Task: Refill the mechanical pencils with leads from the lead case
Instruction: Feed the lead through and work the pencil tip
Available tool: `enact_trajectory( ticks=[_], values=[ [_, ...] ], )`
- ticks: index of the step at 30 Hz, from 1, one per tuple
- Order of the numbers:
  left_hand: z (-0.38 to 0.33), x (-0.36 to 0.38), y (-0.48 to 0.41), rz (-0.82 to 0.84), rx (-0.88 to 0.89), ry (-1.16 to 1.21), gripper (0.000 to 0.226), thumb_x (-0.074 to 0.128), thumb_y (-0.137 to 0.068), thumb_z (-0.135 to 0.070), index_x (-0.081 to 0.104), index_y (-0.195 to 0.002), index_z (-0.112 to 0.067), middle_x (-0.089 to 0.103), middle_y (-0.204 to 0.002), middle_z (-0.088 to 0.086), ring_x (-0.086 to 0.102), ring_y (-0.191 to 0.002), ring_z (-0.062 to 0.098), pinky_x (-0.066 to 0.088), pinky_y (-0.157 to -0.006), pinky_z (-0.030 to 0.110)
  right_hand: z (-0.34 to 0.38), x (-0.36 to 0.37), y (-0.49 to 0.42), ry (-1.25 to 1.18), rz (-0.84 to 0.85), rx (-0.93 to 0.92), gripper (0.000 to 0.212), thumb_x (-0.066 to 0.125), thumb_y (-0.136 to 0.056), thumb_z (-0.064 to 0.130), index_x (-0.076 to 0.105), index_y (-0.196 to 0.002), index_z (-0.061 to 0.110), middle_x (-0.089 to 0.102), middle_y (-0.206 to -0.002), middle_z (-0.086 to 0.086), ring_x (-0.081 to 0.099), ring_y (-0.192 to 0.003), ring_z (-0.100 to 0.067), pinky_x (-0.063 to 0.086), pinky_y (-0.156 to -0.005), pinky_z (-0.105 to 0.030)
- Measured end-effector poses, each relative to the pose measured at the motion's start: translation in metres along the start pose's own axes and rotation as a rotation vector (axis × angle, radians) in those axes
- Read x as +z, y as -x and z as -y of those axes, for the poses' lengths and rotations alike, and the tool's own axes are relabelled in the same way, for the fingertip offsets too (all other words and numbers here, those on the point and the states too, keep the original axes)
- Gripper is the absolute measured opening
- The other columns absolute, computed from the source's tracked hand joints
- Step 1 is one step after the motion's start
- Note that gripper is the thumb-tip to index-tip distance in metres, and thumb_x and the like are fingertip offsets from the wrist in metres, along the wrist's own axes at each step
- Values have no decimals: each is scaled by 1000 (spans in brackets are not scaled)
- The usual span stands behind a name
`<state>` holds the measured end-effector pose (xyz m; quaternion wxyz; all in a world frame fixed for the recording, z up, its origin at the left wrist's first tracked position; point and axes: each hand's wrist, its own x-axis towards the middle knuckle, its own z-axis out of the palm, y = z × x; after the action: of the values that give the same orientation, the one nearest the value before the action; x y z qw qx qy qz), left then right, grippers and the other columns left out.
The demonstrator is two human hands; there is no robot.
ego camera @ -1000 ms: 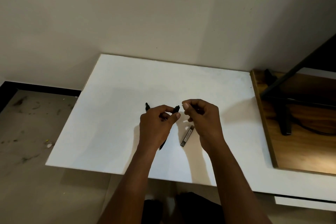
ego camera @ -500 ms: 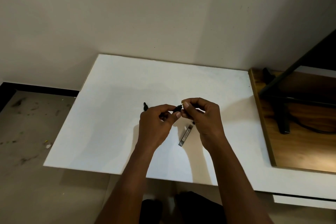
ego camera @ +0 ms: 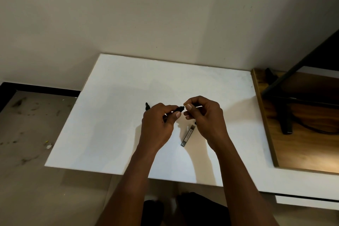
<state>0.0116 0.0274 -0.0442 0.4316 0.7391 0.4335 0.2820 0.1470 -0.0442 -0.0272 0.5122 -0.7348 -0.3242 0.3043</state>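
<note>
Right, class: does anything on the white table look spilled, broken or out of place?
Nothing stands out: the lead case lies flat on the table near the right hand, with nothing spilled around it.

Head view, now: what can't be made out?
All head view.
1. What the right hand pinches at the pencil end: too small to see.
2. Pencil barrel: hidden by the left hand gripping it.
3. Black tip beyond the left hand: the rest is hidden by that hand.
4. Lead case: label too small; open or closed unclear.
</note>
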Motion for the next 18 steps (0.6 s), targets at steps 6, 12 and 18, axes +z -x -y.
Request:
enact_trajectory(
  ticks=[6, 12, 18],
  values=[
    [-2, -3, -1, 41, -3, 48, 18, 70, -92, -16, 77, -108, -15, 69, -88, 0, 65, -79, 17, 58, -74, 46, 2, -5, 1, -52, 64, -10, 8, 65, -95, 10, 72, -92, 9, 74, -78, -3, 69, -64, -7, 48, -60, -12],
    [-7, -4, -1, 44, -39, 73, 17, 70, -91, -14, 77, -107, -12, 68, -85, -4, 63, -76, 12, 59, -75, 41, 3, -2, 2, -66, 39, -29, 8, 67, -93, 6, 75, -91, 8, 76, -78, -3, 69, -63, -9, 48, -59, -12],
    [-7, -5, -2, 39, -112, 104, 19, 71, -91, -19, 78, -108, -14, 70, -88, -2, 68, -76, 21, 52, -67, 25, 2, -4, 3, -108, 29, 13, 9, 72, -91, 13, 79, -95, 16, 78, -76, -1, 71, -64, -10, 48, -57, -12]
  ],
)
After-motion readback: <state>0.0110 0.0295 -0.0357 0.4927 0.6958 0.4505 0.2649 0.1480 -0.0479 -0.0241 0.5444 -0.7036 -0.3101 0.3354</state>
